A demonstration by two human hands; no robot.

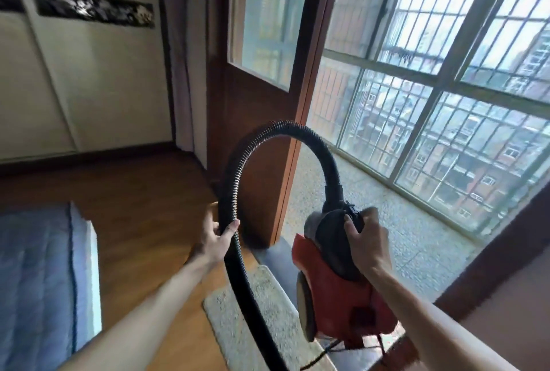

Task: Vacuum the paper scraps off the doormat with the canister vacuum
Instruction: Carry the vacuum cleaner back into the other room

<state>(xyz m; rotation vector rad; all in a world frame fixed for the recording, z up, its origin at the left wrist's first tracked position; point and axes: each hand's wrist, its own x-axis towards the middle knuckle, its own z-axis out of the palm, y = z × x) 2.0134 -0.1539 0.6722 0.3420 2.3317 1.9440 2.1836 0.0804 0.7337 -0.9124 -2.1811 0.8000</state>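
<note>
A red canister vacuum (348, 302) with a black top hangs in the air above the floor. My right hand (367, 239) grips its black handle near the hose socket. The black ribbed hose (285, 129) arches up from the canister and comes down on the left. My left hand (215, 236) grips that hose partway down. Below lies a beige doormat (268, 311) on the wood floor, partly hidden by the hose and canister. No paper scraps can be made out on it; the picture is blurred.
A brown wooden door (262, 102) with a glass pane stands open just behind the hose. To the right are a speckled balcony floor (416, 239) and barred windows (446, 102). A blue mattress (38, 281) lies at the lower left. A power cord (324, 354) trails under the canister.
</note>
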